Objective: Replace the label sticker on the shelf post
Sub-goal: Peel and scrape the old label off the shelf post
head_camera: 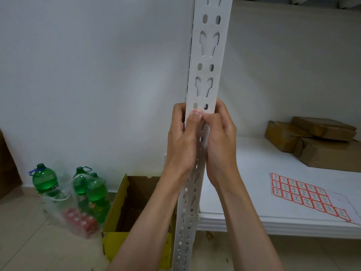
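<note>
White slotted shelf post [205, 79] upright at centre frame, running from top edge to bottom, keyhole and oval cut-outs along its face

Left hand [183, 141] wrapped round the post's left edge, fingers curled behind, thumb [195, 117] pressed flat on the front face just below a pair of oval holes

Right hand [220, 139] against the post's right edge, fingers curled behind it, thumb and forefinger bent in toward the left thumb, tips meeting on the post face

Something small and pale at the fingertips; label on the post itself not distinguishable, hidden under the thumbs or too small to tell

Both forearms coming up from lower frame, either side of the post

Sticker sheet [308, 194] lying flat on the white shelf board [254, 173] to the right of the post, red-bordered labels in rows, part of the backing at its far right bare

Brown paper-wrapped parcels [316, 141] stacked at the back of the same board, well apart from the sheet

On the tiled floor, left of the post: open yellow cardboard box [125, 212]; beside it green plastic bottles [45, 180], some inside a clear plastic bag [66, 204] with a red pack at the bottom

Plain white wall behind
</note>
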{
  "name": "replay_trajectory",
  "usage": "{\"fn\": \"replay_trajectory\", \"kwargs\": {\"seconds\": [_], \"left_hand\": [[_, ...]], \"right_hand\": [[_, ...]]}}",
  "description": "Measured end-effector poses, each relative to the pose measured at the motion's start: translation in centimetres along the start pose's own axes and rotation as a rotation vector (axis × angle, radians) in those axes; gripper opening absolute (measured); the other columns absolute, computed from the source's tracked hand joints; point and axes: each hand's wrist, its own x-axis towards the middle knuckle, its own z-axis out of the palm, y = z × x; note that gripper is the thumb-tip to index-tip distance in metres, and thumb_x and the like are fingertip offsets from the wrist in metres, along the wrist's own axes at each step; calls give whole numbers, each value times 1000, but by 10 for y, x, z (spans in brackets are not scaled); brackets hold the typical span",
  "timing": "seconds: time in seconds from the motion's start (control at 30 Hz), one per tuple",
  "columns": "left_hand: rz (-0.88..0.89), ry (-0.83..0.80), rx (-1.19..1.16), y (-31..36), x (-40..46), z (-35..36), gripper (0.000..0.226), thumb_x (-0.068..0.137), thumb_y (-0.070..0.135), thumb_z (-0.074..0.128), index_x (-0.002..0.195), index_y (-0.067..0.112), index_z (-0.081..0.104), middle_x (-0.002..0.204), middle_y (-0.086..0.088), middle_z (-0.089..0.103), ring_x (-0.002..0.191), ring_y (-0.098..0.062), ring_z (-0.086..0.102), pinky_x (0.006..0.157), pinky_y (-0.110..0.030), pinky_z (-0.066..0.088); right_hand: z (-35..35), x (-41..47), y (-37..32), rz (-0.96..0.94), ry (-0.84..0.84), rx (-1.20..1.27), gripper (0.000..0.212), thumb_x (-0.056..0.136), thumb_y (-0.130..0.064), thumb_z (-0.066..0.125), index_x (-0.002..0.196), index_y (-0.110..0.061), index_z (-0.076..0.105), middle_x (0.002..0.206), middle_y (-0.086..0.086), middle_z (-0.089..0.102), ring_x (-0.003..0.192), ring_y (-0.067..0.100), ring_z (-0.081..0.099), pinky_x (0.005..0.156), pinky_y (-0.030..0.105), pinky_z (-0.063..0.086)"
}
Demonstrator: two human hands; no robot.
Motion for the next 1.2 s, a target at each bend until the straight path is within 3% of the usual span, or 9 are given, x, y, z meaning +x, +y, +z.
{"fn": "replay_trajectory", "kwargs": {"seconds": [0.13, 0.33, 0.5, 0.57, 0.7, 0.77, 0.9, 1.03, 1.2], "left_hand": [[-10, -3, -8, 1, 0, 0, 16, 104, 35, 44, 116, 27, 50, 97, 24, 68, 97, 0, 68, 74, -21, 58], [-7, -11, -4, -1, 1, 0, 18, 101, 42, 45, 111, 28, 51, 97, 22, 69, 94, -1, 70, 77, -27, 61], [-81, -35, -38, 1, 6, -14, 59, 97, 61, 28, 115, 16, 60, 106, -6, 71, 98, -20, 70, 79, -34, 60], [-78, 16, -5, 0, 6, -19, 53, 103, 53, 22, 112, 22, 64, 102, 0, 73, 93, -12, 70, 76, -25, 58], [33, 180, 59, 0, 10, -27, 19, 106, 21, 44, 115, 16, 59, 97, -3, 65, 85, -12, 66, 72, -24, 55], [64, 226, 68, 2, 12, -31, 12, 102, 10, 51, 107, 10, 62, 93, -4, 64, 80, -11, 65, 68, -21, 54], [121, 228, 114, 10, 16, -37, 9, 98, 9, 57, 102, 8, 66, 92, -6, 65, 77, -18, 67, 66, -24, 57], [208, 188, 188, 22, 17, -41, 9, 97, 11, 61, 103, 9, 67, 97, -3, 67, 81, -24, 69, 65, -24, 58], [314, 81, 352, 33, 18, -49, 9, 94, 16, 67, 102, 12, 71, 100, 2, 69, 88, -19, 68, 72, -30, 61]], "right_hand": [[0, 0, 0, -8, -4, -15, 31, 101, -10, 49, 116, -33, 63, 105, -22, 73, 105, 5, 69, 93, 38, 59], [0, 0, 0, 0, 13, -31, 30, 101, -12, 50, 125, -24, 63, 116, -11, 72, 111, 11, 68, 97, 44, 57], [-9, 3, -3, 1, -36, -84, 37, 101, -7, 43, 129, -21, 62, 107, -11, 75, 99, 16, 71, 86, 37, 61], [-10, 3, -3, -17, -41, -118, 35, 101, -8, 46, 130, -21, 62, 104, -16, 74, 101, 14, 71, 84, 31, 61], [-5, 2, 0, -26, -15, -129, 29, 98, -11, 55, 122, -25, 63, 101, -17, 74, 102, 14, 70, 91, 38, 60], [-4, 2, 0, -30, -4, -125, 27, 97, -11, 56, 121, -22, 63, 99, -17, 73, 99, 12, 70, 87, 33, 60], [-1, 5, 0, -48, 17, -149, 20, 95, -10, 59, 109, -23, 64, 83, -30, 69, 86, -3, 68, 70, 13, 55], [2, 7, 1, -73, 34, -173, 19, 93, -12, 60, 91, -31, 61, 74, -28, 66, 76, -2, 64, 67, 12, 54], [5, 9, 2, -103, 57, -205, 16, 93, -19, 63, 93, -34, 59, 78, -28, 67, 82, -1, 67, 64, 10, 52]]}}
